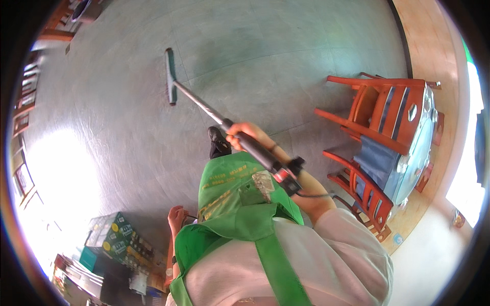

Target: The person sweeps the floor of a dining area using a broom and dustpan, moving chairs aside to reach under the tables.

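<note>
My right hand (243, 135) is wrapped around the dark grip of a long-handled floor tool (203, 105). Its metal pole slants away to the upper left and ends in a narrow T-shaped head (171, 76) over the grey floor. The rear end of the handle carries a red part and lies along my right forearm, with a dark cord there. My left hand (177, 218) hangs low beside the green apron (229, 183), fingers bent. A small dark thing shows beside those fingers, but whether they hold it is unclear.
Wooden chairs (360, 183) stand to the right around a table with a pale glossy top (419, 164). Stacked printed cartons (111, 235) are at the lower left. A bin (87, 10) and wooden furniture (57, 35) sit at the upper left. Strong glare covers part of the floor (145, 153).
</note>
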`<state>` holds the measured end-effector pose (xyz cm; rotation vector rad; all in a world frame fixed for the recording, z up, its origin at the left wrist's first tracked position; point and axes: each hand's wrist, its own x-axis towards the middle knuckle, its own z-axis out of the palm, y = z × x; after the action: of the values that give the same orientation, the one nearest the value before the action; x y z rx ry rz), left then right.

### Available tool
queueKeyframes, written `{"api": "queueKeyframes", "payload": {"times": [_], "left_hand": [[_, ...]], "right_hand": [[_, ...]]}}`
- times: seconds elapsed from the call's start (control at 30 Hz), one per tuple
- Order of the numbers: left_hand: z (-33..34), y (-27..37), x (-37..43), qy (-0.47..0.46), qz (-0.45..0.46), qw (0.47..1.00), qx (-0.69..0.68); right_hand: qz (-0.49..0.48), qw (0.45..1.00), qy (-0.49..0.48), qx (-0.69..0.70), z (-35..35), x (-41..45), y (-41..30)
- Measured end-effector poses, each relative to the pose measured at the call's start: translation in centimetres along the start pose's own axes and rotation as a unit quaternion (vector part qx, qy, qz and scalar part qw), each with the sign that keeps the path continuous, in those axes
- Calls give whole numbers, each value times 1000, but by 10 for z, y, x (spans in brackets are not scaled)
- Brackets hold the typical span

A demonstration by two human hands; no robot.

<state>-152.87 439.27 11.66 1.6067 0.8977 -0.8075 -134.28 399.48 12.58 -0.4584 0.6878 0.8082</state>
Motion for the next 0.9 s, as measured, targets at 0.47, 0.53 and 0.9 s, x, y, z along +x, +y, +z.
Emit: {"api": "queueKeyframes", "payload": {"times": [0.47, 0.53, 0.9], "left_hand": [[127, 132, 74, -19, -53, 948, 313], [139, 134, 78, -37, -63, 953, 295], [222, 202, 109, -188, 12, 907, 376]], "right_hand": [[-260, 913, 308, -61, -235, -172, -216], [-351, 906, 235, -24, -260, -168, -273], [-146, 936, 319, -33, -140, -20, -308]]}}
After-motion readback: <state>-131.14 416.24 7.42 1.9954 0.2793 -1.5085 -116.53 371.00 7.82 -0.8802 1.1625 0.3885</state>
